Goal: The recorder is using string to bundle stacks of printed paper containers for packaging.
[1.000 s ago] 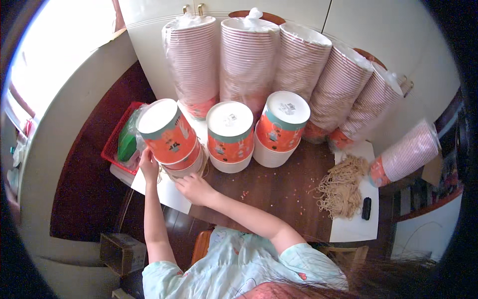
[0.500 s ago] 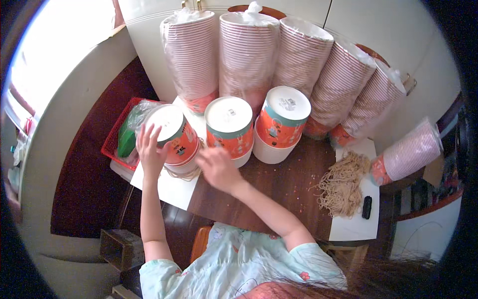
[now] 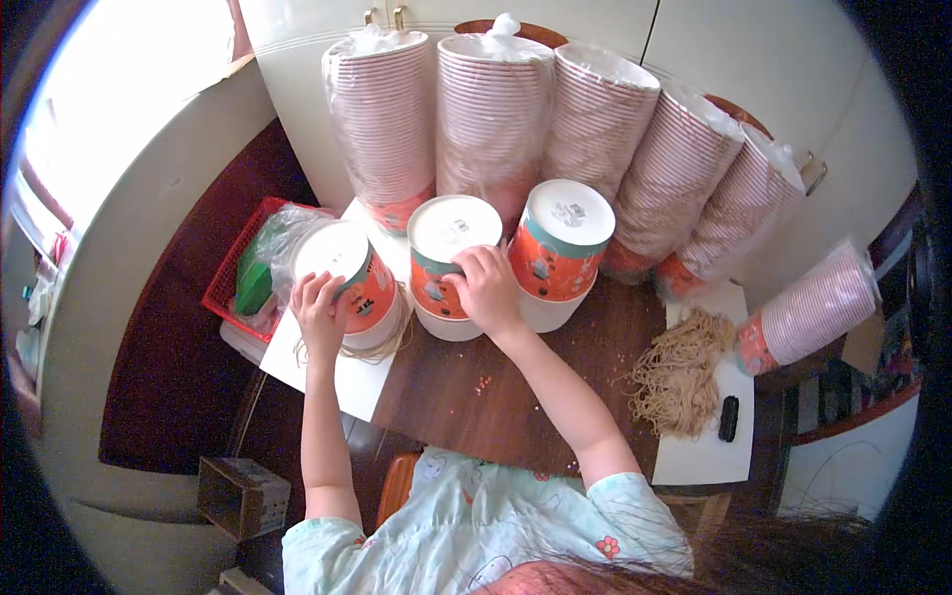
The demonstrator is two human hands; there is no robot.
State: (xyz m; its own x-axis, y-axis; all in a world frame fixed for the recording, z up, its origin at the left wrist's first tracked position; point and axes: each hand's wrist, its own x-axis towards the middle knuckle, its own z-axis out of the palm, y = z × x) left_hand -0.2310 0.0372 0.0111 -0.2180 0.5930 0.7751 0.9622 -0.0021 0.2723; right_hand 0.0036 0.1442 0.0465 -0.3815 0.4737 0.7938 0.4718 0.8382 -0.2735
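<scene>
Three upside-down paper buckets, orange with a teal band and a white base on top, stand in a row, each over a white-rimmed part. My left hand [image 3: 322, 307] bends its fingers against the front upper edge of the left paper bucket [image 3: 367, 290]. Around the lower part of that bucket lie tan rubber bands [image 3: 401, 332]. My right hand [image 3: 488, 290] grips the right side of the middle paper bucket [image 3: 436, 288], fingers near its upper edge. The right paper bucket [image 3: 557, 260] stands just beyond that hand, untouched as far as I see.
Tall stacks of paper buckets [image 3: 494, 119] in clear plastic line the back. A smaller wrapped stack [image 3: 813, 302] leans at the right. Near it lie a heap of tan rubber bands [image 3: 684, 372] and a black object [image 3: 729, 418]. A red basket [image 3: 220, 278] sits at the left.
My right hand has moved from beside the left bucket up and right onto the middle one. My left hand has shifted slightly down and right, its fingers now bent against the left bucket.
</scene>
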